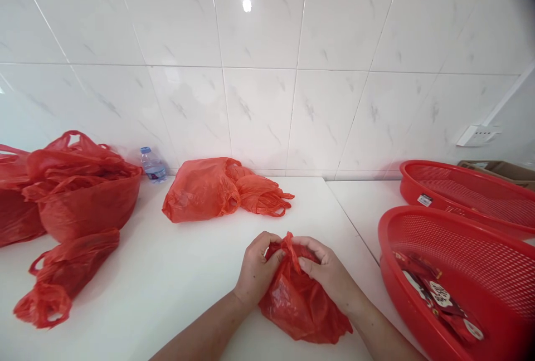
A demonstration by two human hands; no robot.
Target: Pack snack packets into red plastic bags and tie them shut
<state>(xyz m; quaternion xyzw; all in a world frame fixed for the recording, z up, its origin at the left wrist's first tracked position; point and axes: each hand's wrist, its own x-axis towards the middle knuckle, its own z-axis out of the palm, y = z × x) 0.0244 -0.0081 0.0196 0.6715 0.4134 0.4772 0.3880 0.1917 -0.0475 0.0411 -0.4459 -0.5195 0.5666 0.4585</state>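
Note:
A small red plastic bag lies on the white counter right in front of me. My left hand grips its top from the left, fingers curled round the bunched plastic. My right hand pinches the same twisted top from the right. The two hands meet at the bag's neck, which sticks up between them. What the bag holds is hidden.
A loose pile of red bags lies behind by the tiled wall. Filled red bags and a flat one sit at the left, near a small water bottle. Two red mesh baskets stand right, the nearer holding red packets.

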